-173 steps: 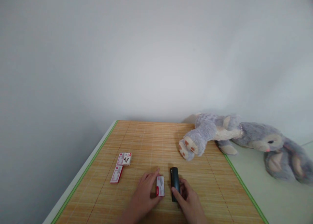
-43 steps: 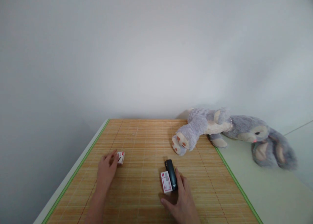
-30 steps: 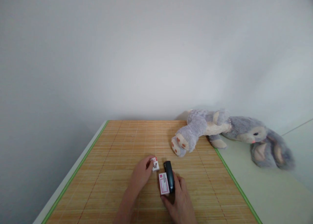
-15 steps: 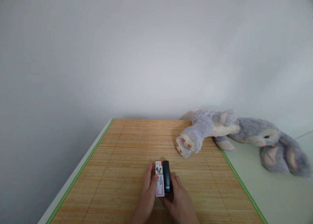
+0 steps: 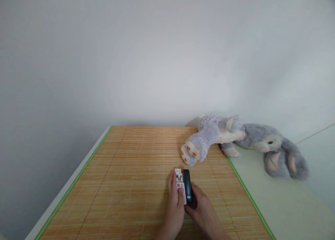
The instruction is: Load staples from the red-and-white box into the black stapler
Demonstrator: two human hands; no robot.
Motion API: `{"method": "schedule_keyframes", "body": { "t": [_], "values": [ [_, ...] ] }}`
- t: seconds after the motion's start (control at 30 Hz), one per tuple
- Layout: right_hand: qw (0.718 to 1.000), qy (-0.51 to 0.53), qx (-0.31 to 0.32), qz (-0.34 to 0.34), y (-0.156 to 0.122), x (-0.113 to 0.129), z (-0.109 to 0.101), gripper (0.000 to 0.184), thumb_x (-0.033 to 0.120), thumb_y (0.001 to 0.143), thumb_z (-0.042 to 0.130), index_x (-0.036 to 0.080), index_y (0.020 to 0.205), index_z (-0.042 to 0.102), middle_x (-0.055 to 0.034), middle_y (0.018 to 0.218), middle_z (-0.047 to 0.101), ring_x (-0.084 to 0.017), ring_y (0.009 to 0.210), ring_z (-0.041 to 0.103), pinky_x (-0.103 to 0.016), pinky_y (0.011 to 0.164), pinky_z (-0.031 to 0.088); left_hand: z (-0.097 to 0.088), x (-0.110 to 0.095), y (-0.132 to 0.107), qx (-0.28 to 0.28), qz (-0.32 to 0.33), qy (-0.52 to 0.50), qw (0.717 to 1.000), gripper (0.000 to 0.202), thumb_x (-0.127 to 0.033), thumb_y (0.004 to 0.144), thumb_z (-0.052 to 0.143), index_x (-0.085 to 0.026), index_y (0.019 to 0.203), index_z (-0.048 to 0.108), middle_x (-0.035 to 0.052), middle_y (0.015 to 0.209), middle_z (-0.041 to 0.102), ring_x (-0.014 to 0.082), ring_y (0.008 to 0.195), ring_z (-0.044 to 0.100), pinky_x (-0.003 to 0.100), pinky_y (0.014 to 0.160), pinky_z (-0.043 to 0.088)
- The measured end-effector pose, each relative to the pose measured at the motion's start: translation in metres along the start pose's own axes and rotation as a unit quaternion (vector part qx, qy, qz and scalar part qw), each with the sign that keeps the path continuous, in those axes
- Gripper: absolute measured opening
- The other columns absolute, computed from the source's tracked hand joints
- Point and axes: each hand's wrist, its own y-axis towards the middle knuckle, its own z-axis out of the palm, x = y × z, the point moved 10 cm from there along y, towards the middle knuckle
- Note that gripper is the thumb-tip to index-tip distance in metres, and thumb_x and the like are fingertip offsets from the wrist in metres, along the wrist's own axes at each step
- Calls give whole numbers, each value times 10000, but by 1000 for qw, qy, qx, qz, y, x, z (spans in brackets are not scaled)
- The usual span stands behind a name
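Note:
A dark stapler (image 5: 187, 184) and two small white boxes lie side by side, pressed between my hands. The upper box (image 5: 179, 176) has a red patch and a printed picture. Just below it, the lower box (image 5: 180, 185) bears a pink border. My left hand (image 5: 175, 208) is closed along the boxes' left side, its thumb over the lower box. From the right, my right hand (image 5: 202, 206) grips the stapler near its lower end. Parts of its fingers are hidden under or behind the stapler. Whether the bundle touches the mat I cannot tell.
A bamboo mat (image 5: 131, 184) with green edging covers the table. Beyond my hands, a grey plush rabbit (image 5: 209, 130) lies across the mat's far right corner onto the pale surface (image 5: 282, 205). A plain wall (image 5: 157, 58) stands behind.
Both hands have shifted right over the mat with the boxes and stapler, which now tilt slightly. My left thumb now lies on the lower box. The camera view has turned a little right.

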Motion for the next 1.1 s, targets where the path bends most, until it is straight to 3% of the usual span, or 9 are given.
{"method": "schedule_keyframes", "body": {
  "t": [0.2, 0.33, 0.4, 0.5, 0.57, 0.67, 0.77, 0.97, 1.1],
  "values": [
    [998, -14, -52, 30, -11, -55, -96, 514, 244, 741, 718, 184, 1251, 699, -110, 1123, 757, -300, 993, 711, -415, 905, 563, 112, -34, 15, 51, -4, -72, 996, 654, -347, 1049, 285, -177, 1658, 117, 114, 1764, 79, 189, 1632, 117, 386, 1343, 130],
    [998, -16, -40, 39, -12, -64, -131, 490, 306, 750, 760, 187, 1224, 726, -103, 1069, 768, -298, 953, 710, -397, 874, 565, 150, -46, 17, 56, -21, -97, 994, 665, -313, 1045, 292, -168, 1663, 94, 103, 1772, 58, 181, 1636, 82, 367, 1338, 145],
    [998, -34, -31, 48, -12, -66, -136, 460, 349, 750, 772, 198, 1184, 739, -92, 1032, 770, -290, 909, 707, -383, 837, 567, 148, -42, 18, 66, -28, -109, 991, 665, -312, 1048, 294, -192, 1667, 84, 95, 1772, 92, 177, 1631, 119, 375, 1331, 190],
    [997, -56, -29, 53, -11, -71, -136, 467, 400, 764, 774, 217, 1193, 734, -96, 1074, 765, -291, 939, 706, -378, 849, 566, 116, -38, 22, 81, -3, -85, 993, 616, -304, 1056, 274, -230, 1662, 187, 82, 1750, 217, 191, 1612, 217, 416, 1320, 247],
    [996, -65, -29, 58, -11, -76, -136, 508, 415, 771, 775, 221, 1237, 717, -103, 1106, 760, -298, 976, 703, -383, 872, 564, 90, -45, 27, 107, 56, -4, 993, 591, -293, 1043, 346, -246, 1631, 316, 77, 1716, 317, 225, 1599, 261, 475, 1325, 239],
    [995, -78, -13, 60, -11, -82, -133, 581, 428, 802, 761, 208, 1330, 662, -105, 1127, 750, -294, 985, 696, -390, 886, 559, 68, -63, 33, 155, 160, 131, 966, 782, -296, 909, 637, -224, 1630, 344, 94, 1696, 357, 293, 1583, 293, 522, 1320, 253],
    [995, -84, 14, 55, -9, -84, -128, 594, 421, 823, 748, 194, 1359, 628, -96, 1146, 738, -278, 995, 682, -381, 886, 552, 64, -74, 40, 181, 198, 159, 950, 903, -309, 792, 793, -282, 1604, 399, 68, 1653, 440, 307, 1540, 373, 535, 1323, 239],
    [990, -118, 47, 58, 0, -82, -128, 594, 499, 837, 734, 184, 1328, 624, -75, 1074, 718, -251, 944, 658, -353, 830, 538, 77, -87, 42, 179, 221, 200, 938, 918, -335, 800, 823, -278, 1603, 382, 64, 1646, 453, 270, 1523, 400, 519, 1327, 238],
    [988, -140, -13, 67, -26, -87, -146, 756, 531, 845, 714, 165, 1472, 501, -53, 1004, 703, -234, 869, 667, -353, 787, 561, 46, -75, 19, 170, 218, 226, 934, 778, -284, 896, 715, -291, 1601, 385, 43, 1647, 452, 248, 1526, 398, 518, 1315, 280]
  ]
}}
